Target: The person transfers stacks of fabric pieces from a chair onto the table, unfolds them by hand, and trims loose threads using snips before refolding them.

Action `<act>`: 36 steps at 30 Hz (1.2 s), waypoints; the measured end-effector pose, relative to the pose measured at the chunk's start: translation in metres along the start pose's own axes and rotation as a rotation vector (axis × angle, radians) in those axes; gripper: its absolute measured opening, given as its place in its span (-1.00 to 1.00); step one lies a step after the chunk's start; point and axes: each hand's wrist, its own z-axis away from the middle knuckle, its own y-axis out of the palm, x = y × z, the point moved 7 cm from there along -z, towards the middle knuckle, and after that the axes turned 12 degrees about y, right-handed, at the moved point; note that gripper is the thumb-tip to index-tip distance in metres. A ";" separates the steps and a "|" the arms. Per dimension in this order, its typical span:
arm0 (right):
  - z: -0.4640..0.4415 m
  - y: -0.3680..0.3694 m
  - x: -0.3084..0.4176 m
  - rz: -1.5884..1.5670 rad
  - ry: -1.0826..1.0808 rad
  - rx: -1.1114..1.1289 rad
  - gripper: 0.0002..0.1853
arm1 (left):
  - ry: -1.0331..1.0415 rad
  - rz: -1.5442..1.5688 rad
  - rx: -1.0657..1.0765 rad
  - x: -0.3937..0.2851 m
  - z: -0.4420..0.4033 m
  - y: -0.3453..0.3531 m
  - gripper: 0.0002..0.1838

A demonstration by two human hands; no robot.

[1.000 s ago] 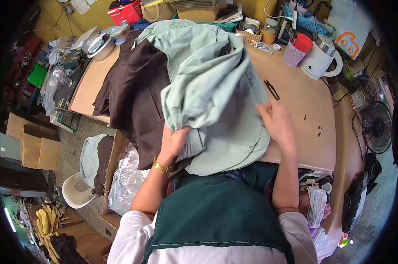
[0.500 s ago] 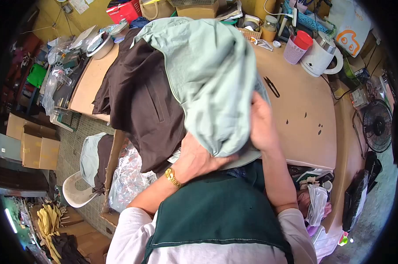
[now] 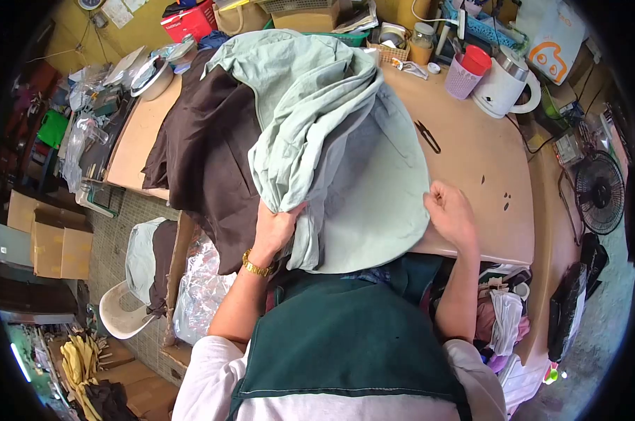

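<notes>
A jacket (image 3: 380, 189) in pale green and dark brown cloth lies across the table in front of me. My left hand (image 3: 277, 228), with a gold watch at the wrist, is closed on a bunched, gathered part of the pale green cloth. At the right, my right hand (image 3: 450, 212) has its fingers curled in a pinch at the curved edge of a pale green panel spread flat. The brown part (image 3: 212, 140) hangs over the table's near left edge. Black thread snips (image 3: 427, 137) lie on the table, beyond my right hand.
Several small dark scraps dot the tan table (image 3: 471, 161). A white kettle (image 3: 503, 84) and a pink cup (image 3: 463, 77) stand at the back right, a fan (image 3: 599, 191) farther right. A chair (image 3: 121, 312) with cloth over it is at the left, near cardboard boxes (image 3: 59, 242).
My left hand has moved left and up, drawing the bunched cloth with it. The pale green panel beneath is uncovered. My right hand has shifted right and down to the panel's edge.
</notes>
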 end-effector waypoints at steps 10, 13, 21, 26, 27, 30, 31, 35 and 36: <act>0.039 0.023 0.108 -0.944 -0.406 0.307 -0.84 | 0.465 -0.456 0.221 -0.100 0.017 0.047 -0.28; 0.056 0.041 0.137 -0.532 -0.521 0.311 -0.81 | 0.513 -0.398 0.257 -0.080 0.016 0.046 -0.38; 0.006 -0.004 0.026 0.305 -0.199 -0.319 -0.59 | 0.069 0.066 0.004 -0.023 -0.002 0.009 -0.49; 0.005 0.000 -0.007 0.024 -0.059 -0.185 -0.63 | 0.081 0.111 0.014 -0.025 -0.003 0.012 -0.48; 0.008 -0.010 -0.007 -0.130 -0.138 -0.329 -0.64 | 0.050 0.108 0.009 -0.019 -0.001 0.012 -0.48; 0.012 -0.002 -0.020 0.253 0.035 -0.077 -0.74 | -0.039 0.062 0.027 -0.011 0.002 0.010 -0.48; 0.014 -0.001 -0.020 0.250 0.033 -0.077 -0.74 | -0.038 0.060 0.027 -0.011 0.003 0.010 -0.48; 0.022 0.005 -0.016 -0.118 -0.067 0.049 -0.80 | 0.067 0.074 -0.008 -0.014 0.001 0.010 -0.51; 0.027 -0.006 -0.012 -0.223 -0.186 -0.107 -0.82 | 0.045 0.088 -0.013 -0.011 0.002 0.010 -0.51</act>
